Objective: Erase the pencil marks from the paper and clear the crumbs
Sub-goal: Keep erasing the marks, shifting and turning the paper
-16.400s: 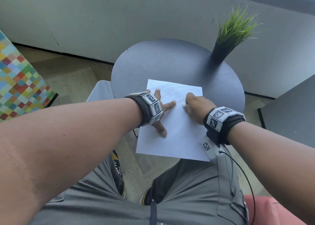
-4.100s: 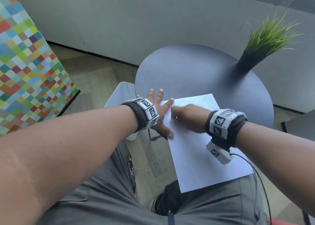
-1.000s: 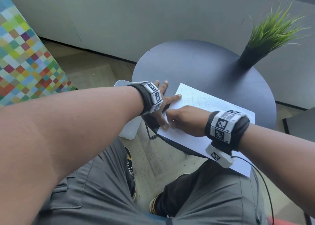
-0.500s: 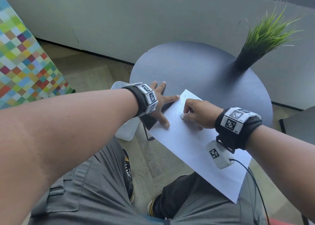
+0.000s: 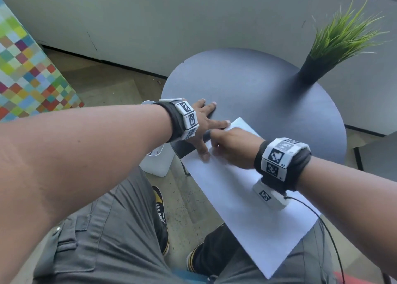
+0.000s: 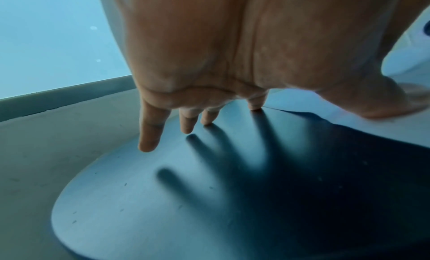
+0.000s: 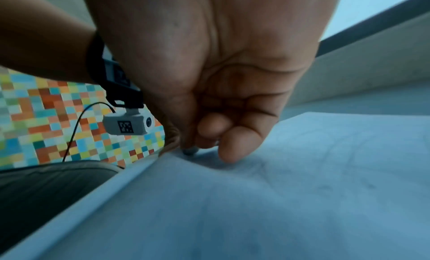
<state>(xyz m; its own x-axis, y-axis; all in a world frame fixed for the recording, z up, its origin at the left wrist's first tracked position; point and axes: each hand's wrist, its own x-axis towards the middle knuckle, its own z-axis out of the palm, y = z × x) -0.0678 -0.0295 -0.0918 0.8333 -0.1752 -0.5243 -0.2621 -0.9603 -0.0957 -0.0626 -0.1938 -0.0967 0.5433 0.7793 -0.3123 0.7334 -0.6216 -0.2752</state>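
Paper (image 5: pixel 242 199) lies skewed on round surface (image 5: pixel 257 85), near end overhanging. Right hand (image 5: pixel 231 147) on paper's far corner, fingers curled round small grey eraser (image 7: pixel 190 151), mostly hidden. Left hand (image 5: pixel 202 122) flat, splayed over paper's left edge. Marks faint.

Your head view looks down over the round dark counter (image 5: pixel 268 94); both wrist views skim it closely, sharing the white paper sheet (image 7: pixel 256 208).
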